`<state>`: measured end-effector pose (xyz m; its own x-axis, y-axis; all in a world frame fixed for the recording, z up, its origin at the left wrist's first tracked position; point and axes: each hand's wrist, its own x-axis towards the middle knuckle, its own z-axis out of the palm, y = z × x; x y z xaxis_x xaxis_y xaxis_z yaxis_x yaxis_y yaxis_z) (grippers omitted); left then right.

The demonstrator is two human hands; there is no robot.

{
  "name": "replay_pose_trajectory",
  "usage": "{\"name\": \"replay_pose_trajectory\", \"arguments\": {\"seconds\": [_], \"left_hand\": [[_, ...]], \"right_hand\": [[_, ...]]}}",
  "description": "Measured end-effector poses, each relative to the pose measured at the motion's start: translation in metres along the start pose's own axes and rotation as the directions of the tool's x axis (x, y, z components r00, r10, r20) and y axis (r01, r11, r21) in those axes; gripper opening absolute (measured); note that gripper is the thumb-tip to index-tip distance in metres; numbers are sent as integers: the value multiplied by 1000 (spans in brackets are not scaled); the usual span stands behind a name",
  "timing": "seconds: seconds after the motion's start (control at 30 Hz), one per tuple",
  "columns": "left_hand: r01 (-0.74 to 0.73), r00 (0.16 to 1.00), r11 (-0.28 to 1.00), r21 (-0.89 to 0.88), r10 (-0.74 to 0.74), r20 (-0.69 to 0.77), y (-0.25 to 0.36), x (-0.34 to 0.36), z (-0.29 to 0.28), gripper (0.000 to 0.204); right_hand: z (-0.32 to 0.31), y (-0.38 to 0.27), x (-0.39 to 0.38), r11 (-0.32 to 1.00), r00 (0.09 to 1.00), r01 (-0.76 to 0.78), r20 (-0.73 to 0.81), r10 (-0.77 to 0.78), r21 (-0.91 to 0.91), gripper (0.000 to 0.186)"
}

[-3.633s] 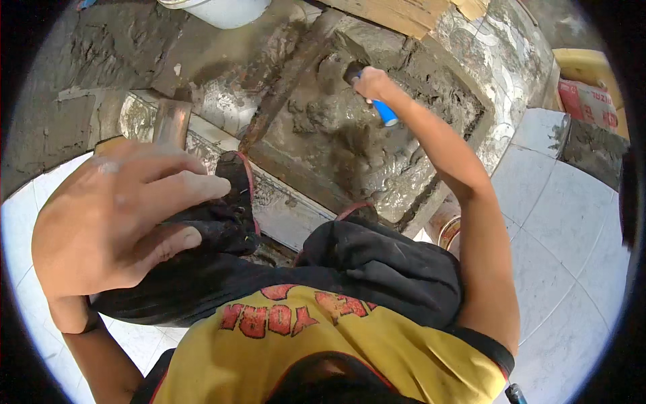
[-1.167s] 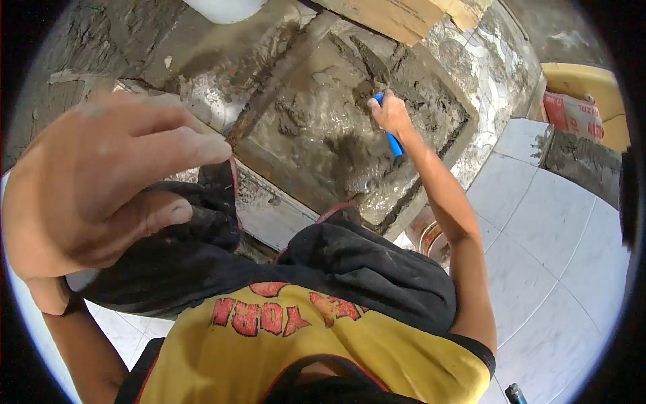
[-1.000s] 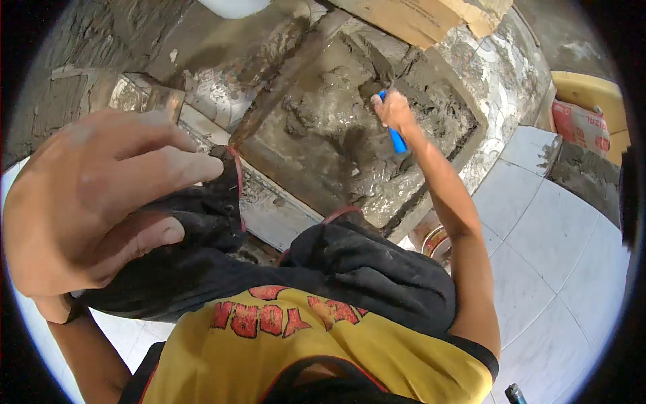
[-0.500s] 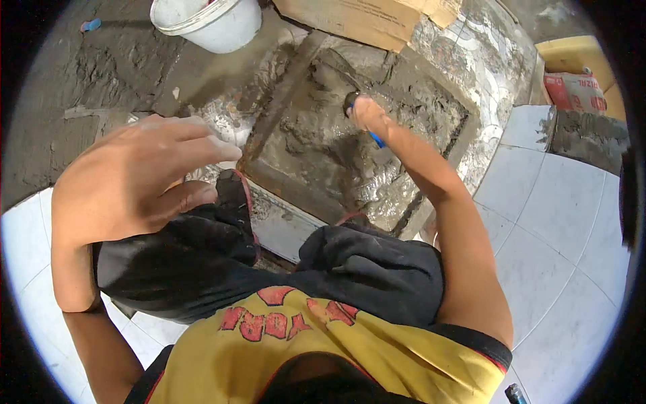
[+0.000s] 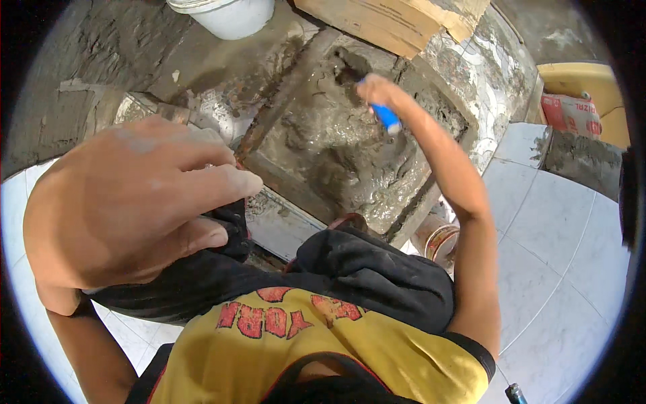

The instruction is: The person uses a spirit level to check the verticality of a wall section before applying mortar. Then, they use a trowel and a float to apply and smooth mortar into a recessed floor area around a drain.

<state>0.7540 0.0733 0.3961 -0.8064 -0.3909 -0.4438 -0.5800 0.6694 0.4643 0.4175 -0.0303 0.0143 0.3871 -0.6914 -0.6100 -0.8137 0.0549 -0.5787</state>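
My right hand (image 5: 381,92) is closed on the blue handle of a trowel (image 5: 387,120), whose dark blade is in wet grey mortar (image 5: 316,135) within a square, raised-edged tray or form (image 5: 441,91). The blade is partly hidden by mortar and my hand. My left hand (image 5: 141,202), large in the view, hangs palm down over my left leg with fingers loosely bent and apart, holding nothing. My dark-trousered knees and yellow shirt are below.
A white bucket (image 5: 229,20) and torn cardboard (image 5: 370,20) lie beyond the mortar. At right are white floor tiles (image 5: 552,249), a cemented step (image 5: 579,161) and a bag (image 5: 565,114) in a yellow container. A rusty round can (image 5: 437,239) stands beside my right knee.
Since half a second ago the trowel and my right hand have shifted slightly up and forward in the mortar. My left hand appears larger and lower, still with nothing in it.
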Motion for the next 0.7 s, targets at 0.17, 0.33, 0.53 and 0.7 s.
{"name": "replay_pose_trajectory", "arguments": {"seconds": [0.17,0.33,0.53,0.7], "left_hand": [[28,997,1000,-11,-29,-76,0,-20,7,65],[22,997,999,-24,-24,-74,4,-27,8,66],[9,997,1000,17,-7,-81,-6,-17,6,63],[16,997,1000,-4,-16,-71,-7,-14,3,61]], "right_hand": [[-70,-92,40,953,947,-292,117,299,-75,19],[-39,-115,80,677,998,-11,35,55,-736,34],[30,-132,12,769,982,-3,143,123,-640,33],[-20,-102,-6,882,996,-15,74,56,-472,38]]}}
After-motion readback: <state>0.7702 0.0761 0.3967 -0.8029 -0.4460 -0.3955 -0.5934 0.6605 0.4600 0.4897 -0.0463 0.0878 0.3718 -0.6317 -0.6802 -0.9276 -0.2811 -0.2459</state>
